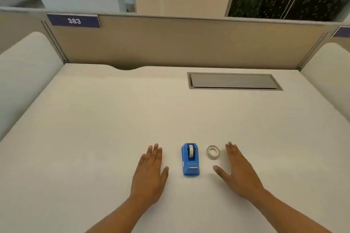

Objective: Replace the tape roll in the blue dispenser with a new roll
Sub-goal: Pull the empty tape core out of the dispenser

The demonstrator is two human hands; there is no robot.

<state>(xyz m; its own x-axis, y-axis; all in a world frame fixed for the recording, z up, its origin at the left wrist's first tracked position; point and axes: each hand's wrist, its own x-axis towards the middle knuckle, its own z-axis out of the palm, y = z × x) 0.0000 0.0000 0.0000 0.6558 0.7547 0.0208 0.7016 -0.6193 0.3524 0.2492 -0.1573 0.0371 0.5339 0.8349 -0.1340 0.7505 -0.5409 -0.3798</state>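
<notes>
A blue dispenser (190, 159) is seen standing on the white surface (113, 119), near the front edge. A roll of tape (191, 151) is held inside it, at the far end. The cutting end of the dispenser is turned toward the person. A new roll (213, 152) is laid flat on the surface just to the right of the dispenser, not touching it.

The left hand (150, 174) is laid flat, palm down, to the left of the dispenser. Its fingers are stretched out and nothing is held in its grip. The right hand (238, 172) is laid flat on the other side, just beside the new roll. Its fingers are spread too, and nothing is held in its grip.

A grey lid (233, 80) is set into the surface farther back. A blue sign (74, 21) with the number 383 is fixed to the wall panel behind.
</notes>
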